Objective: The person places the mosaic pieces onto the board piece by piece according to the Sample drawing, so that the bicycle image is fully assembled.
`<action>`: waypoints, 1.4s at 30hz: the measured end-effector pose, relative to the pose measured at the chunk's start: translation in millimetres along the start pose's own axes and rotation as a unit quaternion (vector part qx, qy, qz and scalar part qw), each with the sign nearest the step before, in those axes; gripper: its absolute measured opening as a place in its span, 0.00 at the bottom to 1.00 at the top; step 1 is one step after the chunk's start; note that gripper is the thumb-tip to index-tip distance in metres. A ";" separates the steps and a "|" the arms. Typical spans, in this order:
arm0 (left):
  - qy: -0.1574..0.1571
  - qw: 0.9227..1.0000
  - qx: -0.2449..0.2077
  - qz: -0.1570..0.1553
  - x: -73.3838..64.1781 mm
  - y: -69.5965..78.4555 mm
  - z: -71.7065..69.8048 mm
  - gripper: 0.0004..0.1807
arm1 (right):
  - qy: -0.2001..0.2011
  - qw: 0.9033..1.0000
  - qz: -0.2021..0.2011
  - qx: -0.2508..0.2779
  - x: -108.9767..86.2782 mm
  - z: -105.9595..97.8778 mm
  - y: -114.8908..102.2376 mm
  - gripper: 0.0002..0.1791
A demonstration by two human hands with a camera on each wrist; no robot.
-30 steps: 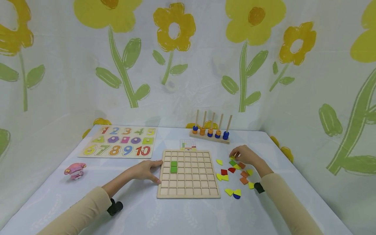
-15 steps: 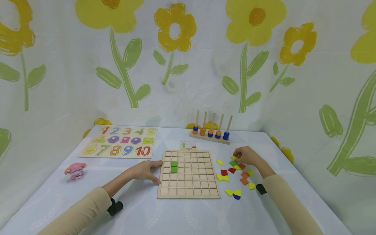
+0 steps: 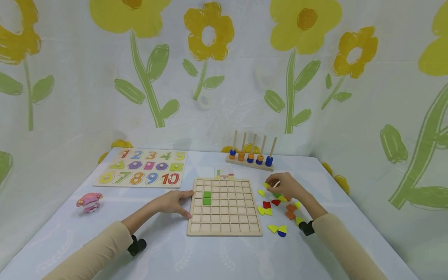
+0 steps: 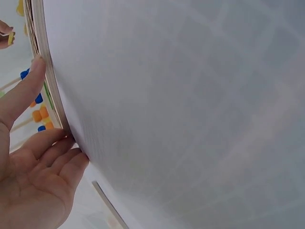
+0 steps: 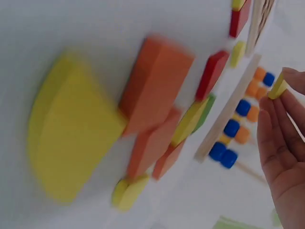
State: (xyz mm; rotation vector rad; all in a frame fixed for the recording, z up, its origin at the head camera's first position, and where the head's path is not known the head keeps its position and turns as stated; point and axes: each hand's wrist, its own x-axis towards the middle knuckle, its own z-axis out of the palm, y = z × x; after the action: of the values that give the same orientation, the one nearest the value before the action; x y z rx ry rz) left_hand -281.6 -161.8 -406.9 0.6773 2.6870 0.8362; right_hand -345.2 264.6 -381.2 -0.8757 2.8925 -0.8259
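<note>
My right hand pinches a small yellow piece between thumb and fingertips, above the right-hand cluster of loose pieces. My left hand lies at the left edge of the wooden grid board, thumb and fingers spread and touching that edge; the left wrist view shows the thumb on the board's side. Two green squares sit in neighbouring cells of the board, one in front of the other. Beneath the right hand a green piece is partly hidden.
Right of the board lie loose yellow, red, orange and blue pieces. A small printed grid card lies behind the board, with a bead abacus farther back. At left are a number puzzle and a pink figurine.
My right hand has lifted away from the pieces and moved left toward the board, carrying the yellow piece. The left hand stays at the board's edge.
</note>
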 end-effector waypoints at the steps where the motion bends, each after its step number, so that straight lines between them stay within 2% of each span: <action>1: -0.001 1.000 0.000 0.000 0.1 -0.3 -0.2 0.49 | -0.001 1.000 -0.008 0.004 0.8 1.8 -5.7 0.10; 9: -0.002 1.000 0.003 0.005 0.7 0.6 -2.3 0.49 | -0.020 0.996 -0.081 0.028 14.9 24.0 -47.6 0.10; 16: -0.004 1.000 0.006 0.000 1.4 1.3 -1.8 0.49 | -0.051 0.992 -0.108 0.045 27.7 45.6 -81.8 0.09; 26: -0.003 1.000 0.004 0.001 1.2 0.5 -0.9 0.49 | -0.057 0.992 -0.106 0.024 51.4 67.2 -113.8 0.06; 38: -0.005 1.000 -0.002 0.006 0.9 -0.8 -1.3 0.49 | -0.056 0.995 -0.065 -0.043 79.5 88.6 -124.8 0.06; 42: -0.005 1.000 -0.004 0.006 1.1 -1.1 -1.0 0.49 | -0.059 0.995 -0.057 -0.050 84.0 92.9 -125.8 0.06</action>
State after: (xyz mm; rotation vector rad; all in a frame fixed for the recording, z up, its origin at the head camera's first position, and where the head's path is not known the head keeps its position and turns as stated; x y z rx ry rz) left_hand -283.3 -162.6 -406.8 0.6947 2.6723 0.8435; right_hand -337.0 87.5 -387.9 -1.0692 2.8235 -0.6169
